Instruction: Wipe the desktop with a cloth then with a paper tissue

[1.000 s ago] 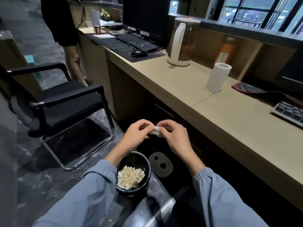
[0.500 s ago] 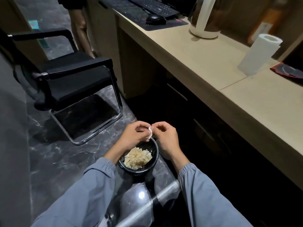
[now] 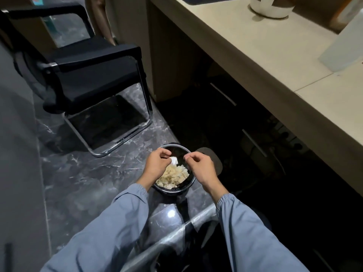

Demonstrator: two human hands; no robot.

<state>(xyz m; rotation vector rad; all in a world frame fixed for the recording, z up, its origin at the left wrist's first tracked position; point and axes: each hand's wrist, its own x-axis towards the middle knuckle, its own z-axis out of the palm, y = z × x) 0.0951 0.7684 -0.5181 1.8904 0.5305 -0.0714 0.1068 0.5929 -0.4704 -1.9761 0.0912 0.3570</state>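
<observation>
Pinching fingertips of the left hand [image 3: 157, 163] meet a small white tissue wad [image 3: 174, 160] at lower centre of the frame. The fingers are curled in on it, though the view cannot confirm how firm the hold is. Just to the right, the right hand [image 3: 198, 167] has thumb and forefinger drawn together with nothing visible between them, close to the wad but apart from it.

Both hands hang over a round black waste bin [image 3: 174, 191] on the dark marbled floor. The wad sits above its opening, over a heap of crumpled paper [image 3: 174, 176] that partly fills the bin.

The wad looks very light, soft and already crushed, so it should need only a two-finger pinch anywhere on its bulk. It will tear or shed bits if pulled from two sides, and it may cling to damp fingers instead of falling.

The beige desktop [image 3: 255, 55] runs down the right side of the frame, well apart from the hands. A blurred paper towel roll [image 3: 341, 48] stands on it at the right edge, and a kettle [image 3: 271, 10] base shows at the top. A black office chair [image 3: 94, 61] fills the upper left.
</observation>
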